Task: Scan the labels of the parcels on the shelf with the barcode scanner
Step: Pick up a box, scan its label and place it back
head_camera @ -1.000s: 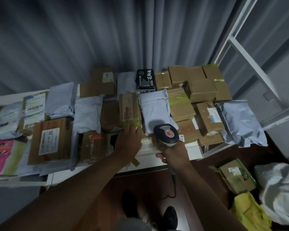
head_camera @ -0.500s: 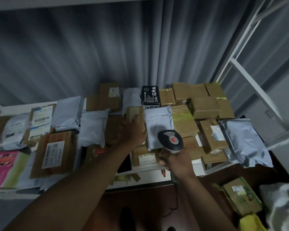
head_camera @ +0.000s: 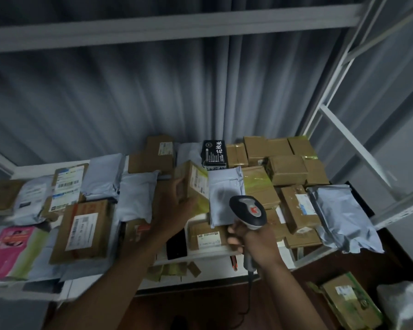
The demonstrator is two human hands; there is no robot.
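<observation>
Gripping small brown box (head_camera: 193,184) — left hand (head_camera: 174,208); right hand (head_camera: 253,234) clasps barcode scanner (head_camera: 248,210) handle.

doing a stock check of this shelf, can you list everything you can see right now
cardboard boxes: many, exact count unclear, brown, stacked mostly on the right and rear of the shelf
poly mailers: several, grey, lying among the boxes
black box: one, black with white print, standing at the rear centre
pink packet: one, pink and green, front left
shelf: one, white, under the parcels
box on floor: one, brown with green tape, lower right
small box: one, brown with a white label, lifted and tilted at centre
barcode scanner: one, grey and black with a red mark, front centre
left hand: one, holds the small box
right hand: one, grips the barcode scanner
</observation>
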